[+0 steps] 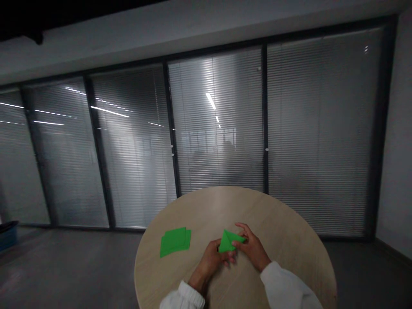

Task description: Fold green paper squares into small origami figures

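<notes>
Between my two hands is a folded sheet of green paper (226, 241), bent into a pointed shape with a crease running down from its top corner. My left hand (213, 256) grips its left lower edge, some fingers curled beneath it. My right hand (252, 246) pinches the right corner between thumb and fingers, with one finger raised away from the paper. Left of my hands, a small stack of flat green paper sheets (175, 240) lies on the round wooden table (225, 201), its sheets slightly out of line.
The table's curved rim surrounds the work area. Behind it stands a glass partition (219, 163) with closed blinds and dark frames. A blue bin (8, 237) sits on the grey floor at the far left. A pale wall (397, 141) closes the right side.
</notes>
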A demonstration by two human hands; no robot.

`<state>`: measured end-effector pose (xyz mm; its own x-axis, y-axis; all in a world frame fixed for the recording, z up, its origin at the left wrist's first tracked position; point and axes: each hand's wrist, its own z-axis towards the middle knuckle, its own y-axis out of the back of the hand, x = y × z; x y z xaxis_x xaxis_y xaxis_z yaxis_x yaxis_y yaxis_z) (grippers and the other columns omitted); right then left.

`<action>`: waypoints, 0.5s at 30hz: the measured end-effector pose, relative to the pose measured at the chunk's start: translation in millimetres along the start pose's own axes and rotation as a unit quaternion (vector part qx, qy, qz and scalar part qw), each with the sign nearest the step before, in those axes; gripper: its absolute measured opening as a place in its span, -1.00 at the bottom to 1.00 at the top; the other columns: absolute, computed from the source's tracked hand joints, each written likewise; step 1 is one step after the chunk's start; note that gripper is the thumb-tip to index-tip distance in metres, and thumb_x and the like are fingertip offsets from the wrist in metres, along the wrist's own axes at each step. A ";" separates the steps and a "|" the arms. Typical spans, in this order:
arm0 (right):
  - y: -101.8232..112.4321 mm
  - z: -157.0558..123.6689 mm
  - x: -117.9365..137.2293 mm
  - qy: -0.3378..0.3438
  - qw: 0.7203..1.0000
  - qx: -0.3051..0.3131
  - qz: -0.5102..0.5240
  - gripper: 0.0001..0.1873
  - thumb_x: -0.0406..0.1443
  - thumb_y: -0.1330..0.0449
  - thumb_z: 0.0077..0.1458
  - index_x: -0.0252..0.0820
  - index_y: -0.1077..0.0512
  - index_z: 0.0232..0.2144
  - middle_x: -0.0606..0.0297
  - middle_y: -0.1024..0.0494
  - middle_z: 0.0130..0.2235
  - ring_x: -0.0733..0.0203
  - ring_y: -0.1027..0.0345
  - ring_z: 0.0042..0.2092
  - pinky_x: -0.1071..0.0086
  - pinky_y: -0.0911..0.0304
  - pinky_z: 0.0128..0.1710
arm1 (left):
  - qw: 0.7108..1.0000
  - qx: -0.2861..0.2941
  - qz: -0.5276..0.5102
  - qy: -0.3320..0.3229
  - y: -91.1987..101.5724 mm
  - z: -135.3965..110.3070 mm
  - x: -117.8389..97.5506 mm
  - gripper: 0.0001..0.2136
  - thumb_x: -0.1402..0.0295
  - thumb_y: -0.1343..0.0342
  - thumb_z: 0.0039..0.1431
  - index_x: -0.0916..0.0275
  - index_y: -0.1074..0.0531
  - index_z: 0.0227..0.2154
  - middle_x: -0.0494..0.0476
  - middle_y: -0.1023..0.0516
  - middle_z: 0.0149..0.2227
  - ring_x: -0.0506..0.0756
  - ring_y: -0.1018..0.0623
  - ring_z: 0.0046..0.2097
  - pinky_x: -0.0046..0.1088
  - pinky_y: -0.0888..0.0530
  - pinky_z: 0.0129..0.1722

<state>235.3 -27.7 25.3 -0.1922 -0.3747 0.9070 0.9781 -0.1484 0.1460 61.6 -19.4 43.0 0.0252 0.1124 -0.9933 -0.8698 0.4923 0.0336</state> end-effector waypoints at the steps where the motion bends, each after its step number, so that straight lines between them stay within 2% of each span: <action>1: -0.7 -0.2 0.6 -0.003 1.000 -0.007 0.021 -0.31 -0.22 -0.31 -0.13 -0.08 -0.24 0.09 0.44 -0.43 -0.43 0.22 -0.36 -0.39 0.40 -0.23 -0.35 | 1.000 -0.008 0.000 -0.003 -0.2 -0.5 -1.8 -0.60 0.16 -0.40 -0.30 0.37 -0.53 -0.43 0.09 -0.54 -0.53 0.05 -0.51 -0.51 -0.52 -0.31 -0.56; 4: -3.0 -1.2 3.4 -0.041 0.994 0.003 0.097 -0.17 -0.10 -0.33 -0.15 -0.14 -0.12 0.13 0.43 -0.45 -0.46 0.23 -0.34 -0.48 0.40 -0.19 -0.47 | 0.999 -0.033 -0.010 -0.008 0.5 -1.8 -6.7 -0.59 0.16 -0.41 -0.31 0.36 -0.55 -0.40 0.13 -0.58 -0.47 0.06 -0.54 -0.47 -0.54 -0.30 -0.55; 6: -4.4 -2.2 5.6 -0.071 0.986 0.033 0.145 -0.14 -0.05 -0.37 -0.22 -0.18 -0.16 0.09 0.39 -0.49 -0.47 0.21 -0.37 -0.49 0.40 -0.18 -0.49 | 0.999 -0.042 -0.014 -0.010 1.6 -2.1 -8.2 -0.56 0.15 -0.40 -0.29 0.36 -0.56 -0.34 0.17 -0.61 -0.45 0.07 -0.54 -0.45 -0.53 -0.31 -0.54; 10: -6.6 -3.4 9.1 -0.095 0.978 0.084 0.164 -0.38 0.02 -0.40 -0.30 -0.24 -0.41 -0.24 0.23 -0.58 -0.44 0.15 -0.44 -0.42 0.37 -0.23 -0.43 | 0.999 -0.040 -0.014 -0.012 3.5 -0.8 -6.0 -0.54 0.13 -0.41 -0.30 0.37 -0.57 -0.34 0.20 -0.62 -0.45 0.08 -0.55 -0.45 -0.53 -0.32 -0.53; 12: -7.1 -3.2 9.6 -0.098 0.980 0.078 0.154 -0.46 0.04 -0.40 -0.31 -0.25 -0.46 -0.38 0.22 -0.58 -0.47 0.15 -0.43 -0.43 0.36 -0.24 -0.41 | 0.999 -0.032 -0.015 -0.003 3.6 0.4 -3.4 -0.53 0.13 -0.42 -0.33 0.37 -0.57 -0.35 0.21 -0.63 -0.44 0.09 -0.56 -0.44 -0.53 -0.32 -0.53; 15: -7.3 -2.5 8.7 -0.093 0.984 0.056 0.144 -0.49 0.04 -0.39 -0.32 -0.25 -0.47 -0.44 0.25 -0.58 -0.50 0.16 -0.42 -0.44 0.35 -0.26 -0.39 | 0.999 -0.030 -0.014 0.010 2.8 2.1 0.0 -0.49 0.08 -0.41 -0.33 0.36 -0.56 -0.33 0.23 -0.63 -0.42 0.12 -0.58 -0.42 -0.53 -0.34 -0.53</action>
<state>226.3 -32.1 31.1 0.1020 -0.2116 0.9720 0.9945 0.0459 -0.0944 60.1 -16.2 43.3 0.0407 0.0820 -0.9958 -0.8969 0.4423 -0.0003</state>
